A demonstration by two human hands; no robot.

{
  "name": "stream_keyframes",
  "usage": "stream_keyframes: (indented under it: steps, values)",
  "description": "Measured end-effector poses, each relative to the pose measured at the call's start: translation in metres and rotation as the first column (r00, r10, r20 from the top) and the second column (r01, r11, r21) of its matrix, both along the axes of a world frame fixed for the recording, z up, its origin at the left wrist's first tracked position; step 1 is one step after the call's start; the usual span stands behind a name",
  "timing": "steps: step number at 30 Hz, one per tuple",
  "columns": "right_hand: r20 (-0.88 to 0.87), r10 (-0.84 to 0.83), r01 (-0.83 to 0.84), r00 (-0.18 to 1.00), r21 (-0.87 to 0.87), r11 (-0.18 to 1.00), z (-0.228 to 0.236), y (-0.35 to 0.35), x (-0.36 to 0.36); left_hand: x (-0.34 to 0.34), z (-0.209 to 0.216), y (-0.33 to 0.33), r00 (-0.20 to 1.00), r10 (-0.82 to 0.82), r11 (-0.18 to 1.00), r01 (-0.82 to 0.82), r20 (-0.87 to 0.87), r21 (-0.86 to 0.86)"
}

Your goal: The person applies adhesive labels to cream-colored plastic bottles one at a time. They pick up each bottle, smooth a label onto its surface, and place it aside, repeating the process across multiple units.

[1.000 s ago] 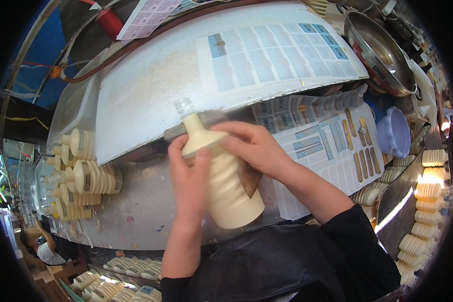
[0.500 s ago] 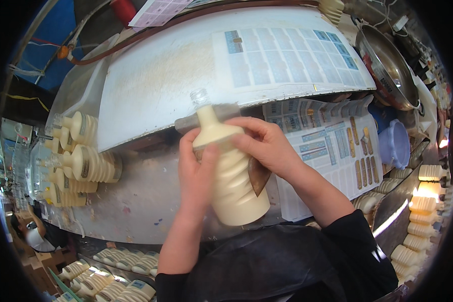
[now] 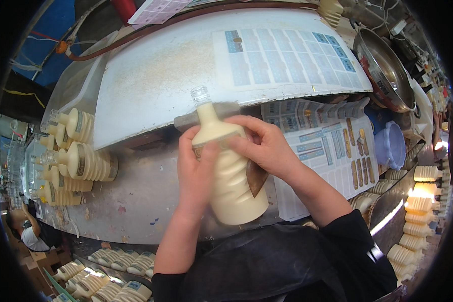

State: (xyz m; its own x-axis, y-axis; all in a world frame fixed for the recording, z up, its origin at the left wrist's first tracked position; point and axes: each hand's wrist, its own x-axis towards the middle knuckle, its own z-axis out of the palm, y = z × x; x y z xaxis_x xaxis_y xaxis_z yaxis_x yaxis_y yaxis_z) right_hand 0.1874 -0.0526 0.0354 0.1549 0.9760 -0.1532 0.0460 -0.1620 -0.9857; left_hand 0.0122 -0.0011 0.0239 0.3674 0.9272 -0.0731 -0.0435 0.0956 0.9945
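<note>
A cream-coloured bottle (image 3: pixel 235 199) with a clear threaded neck and slanting ridges lies tilted in front of me, neck pointing away. Both hands are closed on its upper part. My left hand (image 3: pixel 194 156) wraps the left side, its thumb on a narrow band-shaped label (image 3: pixel 224 143) below the shoulder. From the other side, my right hand (image 3: pixel 264 143) presses its thumb on the same label. A brown, pointed flat blade (image 3: pixel 256 177) juts out beneath my right palm, its upper part hidden. Behind the bottle's neck is a grey pad (image 3: pixel 186 121).
Several similar bottles (image 3: pixel 83 163) lie stacked at the left. Label sheets (image 3: pixel 322 151) lie at the right, beside a lilac bucket (image 3: pixel 389 146) and a large metal pan (image 3: pixel 385 65). Beyond the bottle stands a white raised board (image 3: pixel 156 75). More bottles (image 3: pixel 418 216) line the right side.
The hands keep their hold on the bottle, and both thumbs have shifted only slightly along the label. The whole view has moved a little.
</note>
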Motion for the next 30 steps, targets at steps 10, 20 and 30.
stream_keyframes:
  steps: [10,20,30]
  values:
    - [-0.071,-0.032,0.034,0.997,0.037,0.999,0.003,0.003,-0.003,-0.002,-0.002,0.002,0.998,0.013,0.99,-0.003,0.066,-0.144]
    - [-0.138,-0.049,0.056,0.989,0.049,0.997,-0.004,0.003,-0.002,-0.002,-0.009,0.001,0.992,-0.001,0.991,0.018,0.13,-0.135]
    - [-0.405,-0.265,0.311,0.875,0.051,0.949,0.04,0.019,0.01,-0.009,-0.018,0.007,0.988,0.034,0.984,-0.007,0.147,-0.178]
